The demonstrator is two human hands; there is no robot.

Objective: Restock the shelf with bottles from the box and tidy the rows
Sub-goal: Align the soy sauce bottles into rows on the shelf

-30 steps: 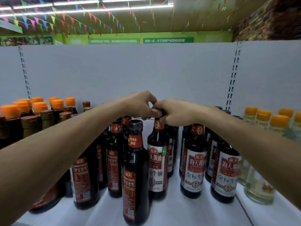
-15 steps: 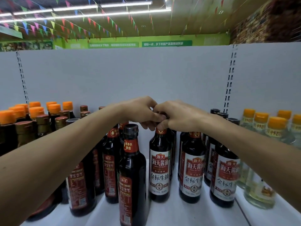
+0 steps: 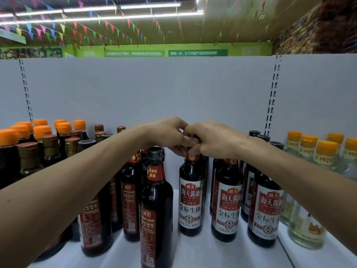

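Observation:
A dark soy sauce bottle (image 3: 191, 198) with a white and red label stands upright on the white shelf (image 3: 193, 252), label facing me. My left hand (image 3: 170, 135) and my right hand (image 3: 214, 141) meet over its neck and both close on the cap, which they hide. More dark bottles stand in the same row to its right (image 3: 227, 202) (image 3: 265, 211). A taller dark bottle with a black cap (image 3: 156, 206) stands closer to me, left of the held one.
Orange-capped and gold-capped dark bottles (image 3: 42, 144) fill the shelf's left side under my left forearm. Clear bottles with orange caps (image 3: 326, 151) stand at the right. The white back panel (image 3: 154, 89) rises behind the rows.
The held bottle has turned so its label faces me squarely and stands more upright. Both hands stay together on its cap; the view has tilted upward a little.

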